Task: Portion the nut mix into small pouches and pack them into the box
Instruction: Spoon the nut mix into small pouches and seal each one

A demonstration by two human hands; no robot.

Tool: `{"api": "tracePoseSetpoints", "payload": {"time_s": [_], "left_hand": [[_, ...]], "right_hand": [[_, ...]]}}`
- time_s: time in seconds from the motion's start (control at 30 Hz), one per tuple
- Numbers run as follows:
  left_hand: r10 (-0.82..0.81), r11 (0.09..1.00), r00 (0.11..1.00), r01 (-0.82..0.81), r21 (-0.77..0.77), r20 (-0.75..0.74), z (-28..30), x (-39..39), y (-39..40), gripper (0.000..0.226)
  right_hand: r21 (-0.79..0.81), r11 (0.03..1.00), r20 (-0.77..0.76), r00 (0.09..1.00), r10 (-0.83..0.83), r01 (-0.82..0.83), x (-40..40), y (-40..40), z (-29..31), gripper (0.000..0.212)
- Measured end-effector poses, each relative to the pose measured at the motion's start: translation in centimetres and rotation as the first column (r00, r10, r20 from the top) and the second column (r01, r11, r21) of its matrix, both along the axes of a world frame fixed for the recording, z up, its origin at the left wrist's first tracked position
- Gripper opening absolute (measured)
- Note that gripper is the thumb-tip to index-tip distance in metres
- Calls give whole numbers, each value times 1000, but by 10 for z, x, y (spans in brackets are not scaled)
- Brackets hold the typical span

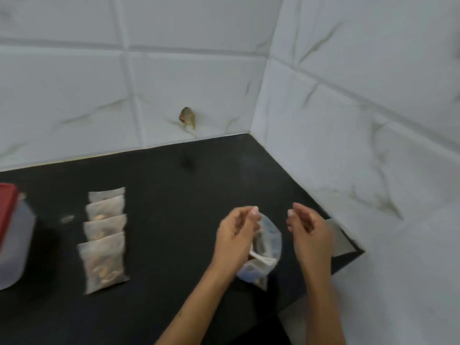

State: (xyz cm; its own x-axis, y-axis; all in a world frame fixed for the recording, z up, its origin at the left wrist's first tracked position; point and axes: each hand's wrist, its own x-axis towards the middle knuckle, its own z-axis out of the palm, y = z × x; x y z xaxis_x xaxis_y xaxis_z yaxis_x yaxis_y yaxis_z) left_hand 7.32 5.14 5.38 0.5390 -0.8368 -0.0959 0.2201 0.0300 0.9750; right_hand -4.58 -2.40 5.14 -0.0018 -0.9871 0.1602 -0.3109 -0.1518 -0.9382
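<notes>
The big clear plastic bag of nut mix [265, 247] stands on the black bench [174, 170], near its right edge, just in front of the person. It sits between the two hands, its long side running from near to far. The left hand [236, 235] is touching it, fingers [251, 212] loosely curled; whether it pinches the bag's top is too blurry to tell. The right hand [308, 232] hangs just beside it, holding nothing. Four small filled pouches [104, 235] lie in a row well to the left, by the clear box with a red lid [12, 235] at the left edge.
</notes>
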Motion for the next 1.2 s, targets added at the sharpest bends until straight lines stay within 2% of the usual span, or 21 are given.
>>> {"api": "tracePoseSetpoints", "payload": {"time_s": [0.07,0.13,0.2,0.27,0.37,0.43,0.53,0.63,0.73,0.8,0.87,0.97,1.1,1.2], "left_hand": [[-103,989,974,121,82,-202,5,-47,-29,23],[-187,951,933,251,183,-307,3,-82,-57,28],[-213,918,908,313,245,-361,-7,-110,-85,36],[-209,888,894,343,305,-397,-17,-132,-107,51],[-123,861,888,317,398,-442,-30,-150,-129,74],[-74,868,887,282,408,-455,-37,-156,-138,74],[-55,883,882,262,390,-467,-43,-160,-147,71],[-30,888,873,247,387,-487,-41,-158,-151,64],[-9,919,901,179,352,-435,-30,-147,-143,46],[9,955,957,77,285,-290,-20,-134,-130,34],[85,985,987,-62,161,-135,-9,-115,-112,37],[223,975,975,-223,8,-27,7,-77,-83,58],[268,961,962,-271,-55,-54,15,-15,-40,89],[344,934,938,-347,-90,-46,11,23,-7,89]], "right_hand": [[-25,989,-145,978,-151,149,-41,-21,-5,22],[-22,962,-339,903,-264,273,-77,-38,-15,26],[26,940,-498,819,-284,341,-104,-55,-30,28],[110,921,-605,761,-236,373,-118,-69,-47,34],[156,905,-634,743,-216,396,-121,-78,-66,46],[169,898,-627,748,-219,405,-121,-82,-75,52],[218,895,-626,759,-177,388,-123,-88,-81,42],[243,902,-530,828,-183,355,-125,-93,-79,21],[256,926,-346,921,-179,277,-119,-100,-67,4],[280,936,-176,970,-167,212,-108,-98,-51,5],[333,940,62,993,-99,73,-89,-91,-31,6],[371,903,308,946,99,-215,-52,-73,-6,8],[391,737,509,796,327,-552,6,-43,5,15],[400,620,609,701,370,-675,45,-20,6,17]]}}
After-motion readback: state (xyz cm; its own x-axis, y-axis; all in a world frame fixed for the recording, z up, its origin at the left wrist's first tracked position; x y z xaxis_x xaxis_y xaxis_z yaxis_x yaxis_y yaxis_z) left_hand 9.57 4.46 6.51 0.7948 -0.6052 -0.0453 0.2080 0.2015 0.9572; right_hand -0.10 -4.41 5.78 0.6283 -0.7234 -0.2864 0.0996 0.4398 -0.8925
